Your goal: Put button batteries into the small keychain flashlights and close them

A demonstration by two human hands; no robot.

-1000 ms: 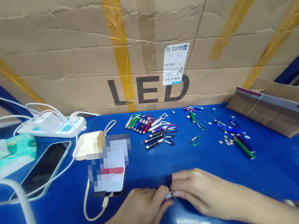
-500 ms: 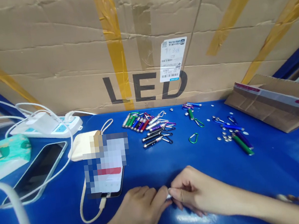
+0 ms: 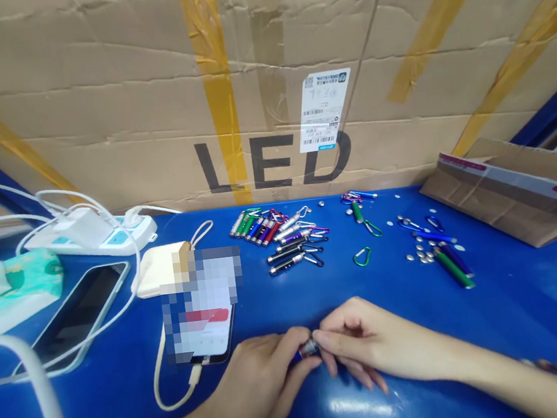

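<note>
So both hands meet at the worktop's [image 3: 522, 315] near edge. Left hand [image 3: 263, 382] grips a small blue flashlight [image 3: 305, 351]; right hand [image 3: 362, 347] pinches its silver tip.

Bright, glare on tabletop [image 3: 366, 407], edges seemingly warped.
</note>
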